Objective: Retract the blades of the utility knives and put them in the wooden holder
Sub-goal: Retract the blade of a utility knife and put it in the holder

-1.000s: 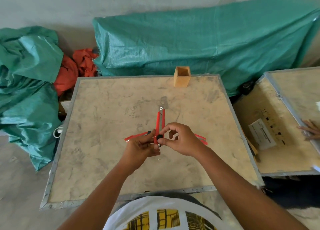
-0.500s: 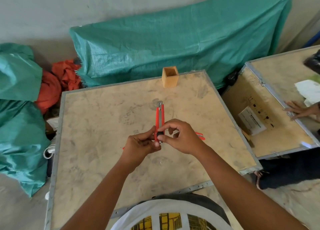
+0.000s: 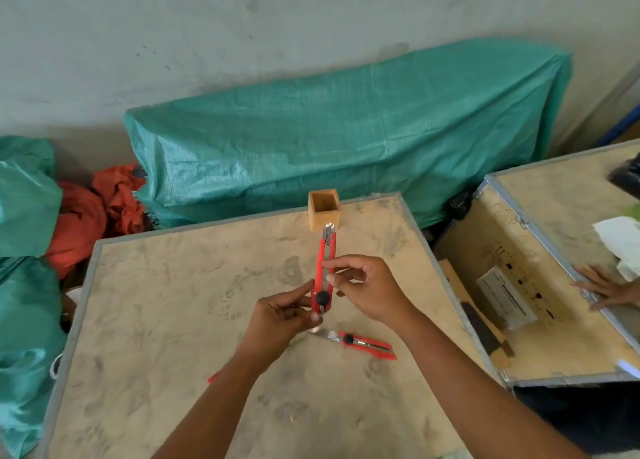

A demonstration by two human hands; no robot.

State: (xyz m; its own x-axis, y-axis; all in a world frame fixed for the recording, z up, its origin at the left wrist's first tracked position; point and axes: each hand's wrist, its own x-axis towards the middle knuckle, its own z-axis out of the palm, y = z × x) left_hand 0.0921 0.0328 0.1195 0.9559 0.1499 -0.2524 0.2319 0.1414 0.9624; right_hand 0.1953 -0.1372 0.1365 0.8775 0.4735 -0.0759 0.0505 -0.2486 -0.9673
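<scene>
Nearest the camera, at about five o'clock from the hands, a second red utility knife (image 3: 360, 343) lay flat on the sandy plywood tabletop with metal edging (image 3: 166, 320), its steel blade tip pointing toward nine o'clock. Just above it, the left hand (image 3: 277, 320) pinched the bottom end of a red plastic utility knife with a black slider knob (image 3: 324, 271), held upright, while the right hand (image 3: 367, 285) touched its side with fingertips only, the other fingers curled loose. A short length of blade showed at the knife's twelve-o'clock tip. Beyond, near the table's far edge, stood the small square wooden holder (image 3: 324, 212), open-topped, with a green tarpaulin (image 3: 346, 136) behind it.
</scene>
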